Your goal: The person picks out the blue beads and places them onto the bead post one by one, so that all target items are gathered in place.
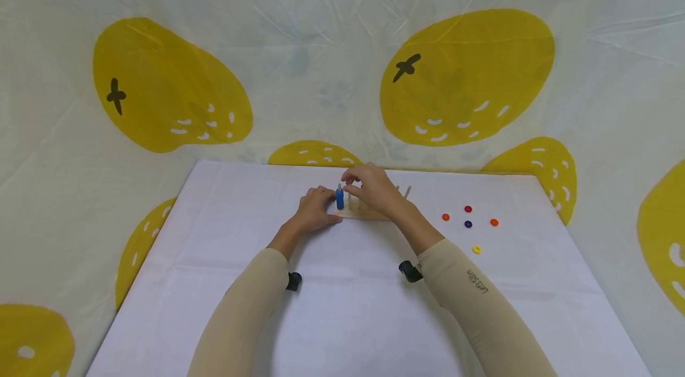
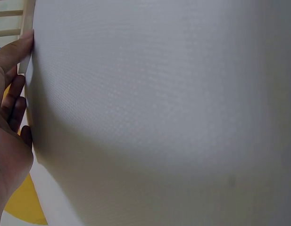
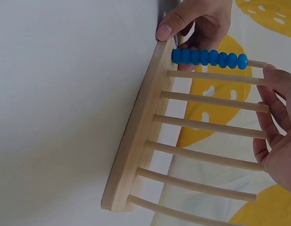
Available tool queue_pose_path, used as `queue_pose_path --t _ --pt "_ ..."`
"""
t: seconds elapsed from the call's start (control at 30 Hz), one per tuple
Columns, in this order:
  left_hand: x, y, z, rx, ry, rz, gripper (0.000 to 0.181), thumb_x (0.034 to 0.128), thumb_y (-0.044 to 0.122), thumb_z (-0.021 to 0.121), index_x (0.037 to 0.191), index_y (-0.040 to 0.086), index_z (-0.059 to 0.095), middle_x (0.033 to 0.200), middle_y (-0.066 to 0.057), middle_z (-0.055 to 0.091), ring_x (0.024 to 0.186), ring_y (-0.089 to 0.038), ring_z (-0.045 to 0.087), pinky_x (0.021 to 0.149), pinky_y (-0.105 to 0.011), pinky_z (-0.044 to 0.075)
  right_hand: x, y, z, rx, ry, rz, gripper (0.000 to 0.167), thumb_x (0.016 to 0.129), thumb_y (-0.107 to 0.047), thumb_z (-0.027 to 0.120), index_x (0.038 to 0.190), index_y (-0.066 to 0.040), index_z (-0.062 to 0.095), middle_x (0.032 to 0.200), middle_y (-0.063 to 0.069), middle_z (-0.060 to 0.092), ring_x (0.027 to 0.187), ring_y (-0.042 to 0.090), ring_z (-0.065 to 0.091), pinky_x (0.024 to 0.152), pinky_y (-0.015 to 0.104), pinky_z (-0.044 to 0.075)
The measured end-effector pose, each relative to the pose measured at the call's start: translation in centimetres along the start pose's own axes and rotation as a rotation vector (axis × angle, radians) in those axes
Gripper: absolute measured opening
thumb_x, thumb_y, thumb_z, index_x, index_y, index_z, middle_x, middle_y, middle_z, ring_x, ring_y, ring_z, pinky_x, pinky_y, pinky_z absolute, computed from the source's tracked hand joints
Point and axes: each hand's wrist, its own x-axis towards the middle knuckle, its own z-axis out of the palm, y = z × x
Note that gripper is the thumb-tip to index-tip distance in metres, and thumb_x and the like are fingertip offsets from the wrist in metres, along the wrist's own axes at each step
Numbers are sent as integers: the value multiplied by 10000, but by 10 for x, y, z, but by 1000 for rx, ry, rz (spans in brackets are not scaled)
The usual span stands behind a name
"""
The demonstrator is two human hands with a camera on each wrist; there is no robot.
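Observation:
A wooden peg rack (image 3: 136, 127) has several thin upright pegs on a long base. Blue beads (image 3: 209, 58) are stacked on the end peg at the left, leaving its tip bare; the other pegs in the right wrist view carry none. My left hand (image 1: 313, 210) grips that end of the base, thumb on the near side and fingers behind. Beside the tip of the beaded peg is my right hand (image 1: 374, 188), fingers loosely bent, with no bead visible in it. Whether its thumb touches the peg, I cannot tell.
Loose beads lie on the white table (image 1: 342, 329) to the right of the rack: a red one (image 1: 468, 209), a dark purple one (image 1: 468, 224), a yellow one (image 1: 477, 250) and two orange ones, including the left one (image 1: 446, 217). A patterned cloth (image 1: 321, 68) hangs behind.

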Motion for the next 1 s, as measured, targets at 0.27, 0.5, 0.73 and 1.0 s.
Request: queue_pose_path --t 0.27,0.5,0.73,1.0 --pt "0 -2 1 12 13 6 630 844 364 859 1373 114 626 1380 -79 588 1339 -291 458 1117 -528 360 -5 0 -7 10 18 13 210 961 -186 748 1138 -74 755 1050 57 759 1011 243 629 896 390 547" --pt "1 1 2 7 10 1 654 853 355 852 1403 102 604 1402 -86 583 1359 -296 450 1145 -529 343 -12 2 -21 3 23 36 216 964 -191 744 1150 -81 744 1084 62 744 1048 251 615 942 413 537" --pt "-3 1 -1 12 -5 -1 706 856 346 850 1450 106 554 1443 -82 563 1378 -286 445 1182 -510 333 -25 8 -37 0 54 38 222 978 -190 726 1171 -81 727 1129 78 730 1055 263 623 963 437 539" --pt "-9 1 -15 -129 52 50 739 831 281 880 1446 52 539 1404 -125 591 1307 -292 547 1153 -449 420 -45 11 -61 -17 92 59 263 984 -215 719 1211 -83 705 1153 93 704 1085 289 640 981 467 546"
